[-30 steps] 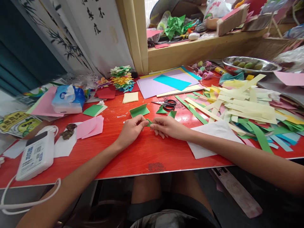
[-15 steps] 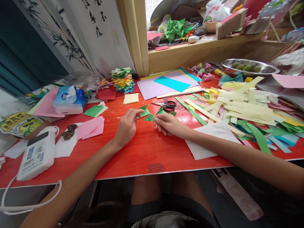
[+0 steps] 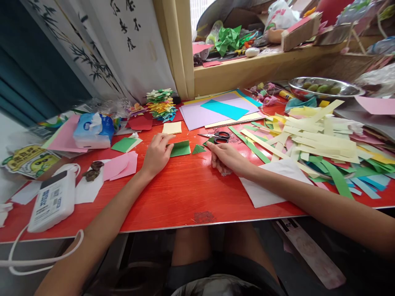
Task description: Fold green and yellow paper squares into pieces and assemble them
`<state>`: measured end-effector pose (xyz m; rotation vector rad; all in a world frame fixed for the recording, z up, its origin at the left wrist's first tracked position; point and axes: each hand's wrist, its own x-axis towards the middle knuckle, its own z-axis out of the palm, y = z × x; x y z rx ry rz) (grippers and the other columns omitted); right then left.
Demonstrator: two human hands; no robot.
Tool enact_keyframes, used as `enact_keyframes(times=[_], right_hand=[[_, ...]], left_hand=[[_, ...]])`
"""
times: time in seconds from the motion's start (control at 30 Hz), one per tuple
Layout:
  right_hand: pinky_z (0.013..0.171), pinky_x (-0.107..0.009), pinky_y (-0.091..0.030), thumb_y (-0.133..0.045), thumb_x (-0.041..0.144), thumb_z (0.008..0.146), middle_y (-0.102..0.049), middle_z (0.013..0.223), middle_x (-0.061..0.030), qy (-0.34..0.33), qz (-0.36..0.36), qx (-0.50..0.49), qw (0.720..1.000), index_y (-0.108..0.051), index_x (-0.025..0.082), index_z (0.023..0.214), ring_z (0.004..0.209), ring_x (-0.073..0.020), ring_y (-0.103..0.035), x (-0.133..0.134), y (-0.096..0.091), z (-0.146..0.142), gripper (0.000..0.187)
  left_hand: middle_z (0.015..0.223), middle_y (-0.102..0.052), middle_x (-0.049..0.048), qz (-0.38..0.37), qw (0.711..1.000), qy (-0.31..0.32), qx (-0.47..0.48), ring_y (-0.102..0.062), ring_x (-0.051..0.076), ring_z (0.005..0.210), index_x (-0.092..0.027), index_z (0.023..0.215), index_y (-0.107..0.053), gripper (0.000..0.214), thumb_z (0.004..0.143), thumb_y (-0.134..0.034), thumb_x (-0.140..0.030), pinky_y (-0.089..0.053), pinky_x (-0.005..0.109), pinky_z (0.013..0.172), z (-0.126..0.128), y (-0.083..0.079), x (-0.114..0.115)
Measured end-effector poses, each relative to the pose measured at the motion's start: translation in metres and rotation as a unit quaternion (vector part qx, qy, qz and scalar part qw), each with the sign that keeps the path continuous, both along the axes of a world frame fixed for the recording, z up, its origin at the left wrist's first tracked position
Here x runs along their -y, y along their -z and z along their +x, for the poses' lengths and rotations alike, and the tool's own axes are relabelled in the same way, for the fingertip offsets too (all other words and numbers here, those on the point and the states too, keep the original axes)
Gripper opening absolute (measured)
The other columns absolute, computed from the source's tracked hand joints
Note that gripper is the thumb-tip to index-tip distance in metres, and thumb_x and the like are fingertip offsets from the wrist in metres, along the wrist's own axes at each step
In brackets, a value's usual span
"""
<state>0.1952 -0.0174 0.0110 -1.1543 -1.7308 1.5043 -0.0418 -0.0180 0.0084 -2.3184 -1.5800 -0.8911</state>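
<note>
My left hand (image 3: 156, 154) rests low over the table, its bent fingers apart and touching the left end of a folded green paper rectangle (image 3: 181, 149). A small green folded paper triangle (image 3: 198, 149) lies between my two hands, touched by neither. My right hand (image 3: 227, 159) has its fingers drawn together, with the fingertips at another green paper piece (image 3: 209, 141); the hand partly covers that piece. Just behind my right hand lie black-handled scissors (image 3: 221, 137), blades pointing left.
Paper strips (image 3: 321, 139) are heaped at the right, beside a white sheet (image 3: 274, 183) under my right forearm. Pink paper squares (image 3: 121, 165), a tissue pack (image 3: 94, 130) and a white device (image 3: 54, 201) lie left. Coloured sheets (image 3: 193, 115) and a folded-paper stack (image 3: 161, 105) stand behind.
My right hand has let go of the green triangle, which now lies on the table. My left hand has moved slightly left, and the green paper by it now lies flatter.
</note>
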Motion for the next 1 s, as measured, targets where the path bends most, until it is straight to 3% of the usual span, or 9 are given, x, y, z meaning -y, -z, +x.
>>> enact_keyframes(times=[0.1, 0.23, 0.47, 1.0], right_hand=[[0.023, -0.018, -0.028, -0.035, 0.059, 0.082, -0.047, 0.038, 0.0011, 0.005, -0.005, -0.014, 1.000, -0.043, 0.017, 0.054, 0.025, -0.0065, -0.040, 0.002, -0.001, -0.001, 0.051], [0.024, -0.017, -0.028, -0.035, 0.058, 0.082, -0.047, 0.039, 0.0016, 0.000, -0.007, -0.017, 1.000, -0.043, 0.017, 0.055, 0.027, -0.0058, -0.040, 0.003, 0.000, -0.002, 0.050], [0.024, -0.016, -0.027, -0.037, 0.055, 0.083, -0.048, 0.041, 0.0013, -0.009, 0.015, -0.008, 1.000, -0.045, 0.016, 0.054, 0.028, -0.0050, -0.040, 0.004, -0.002, -0.003, 0.049], [0.025, -0.017, -0.028, -0.036, 0.053, 0.084, -0.050, 0.044, 0.0002, -0.010, 0.022, 0.010, 1.000, -0.046, 0.016, 0.055, 0.029, -0.0053, -0.041, 0.003, 0.000, -0.002, 0.048]], left_hand=[[0.115, -0.049, 0.0082, 0.010, 0.997, 0.060, -0.056, -0.044, 0.020, 0.108, -0.021, 0.116, -0.051, 0.033, 0.084, -0.045, -0.025, -0.036, 0.038, 0.094, 0.002, -0.006, 0.003], [0.119, -0.047, 0.0077, -0.032, 0.984, 0.123, -0.122, -0.042, 0.022, 0.113, -0.024, 0.108, -0.055, 0.029, 0.082, -0.048, -0.032, -0.035, 0.042, 0.095, -0.002, -0.005, 0.001], [0.106, -0.053, 0.0048, -0.119, 0.986, 0.108, -0.035, -0.050, 0.016, 0.101, -0.021, 0.106, -0.055, 0.030, 0.081, -0.048, -0.036, -0.040, 0.031, 0.090, -0.007, 0.007, -0.006], [0.100, -0.058, 0.0054, -0.105, 0.989, 0.095, -0.040, -0.054, 0.015, 0.094, -0.018, 0.090, -0.059, 0.025, 0.085, -0.037, -0.027, -0.041, 0.029, 0.084, -0.008, 0.008, -0.008]])
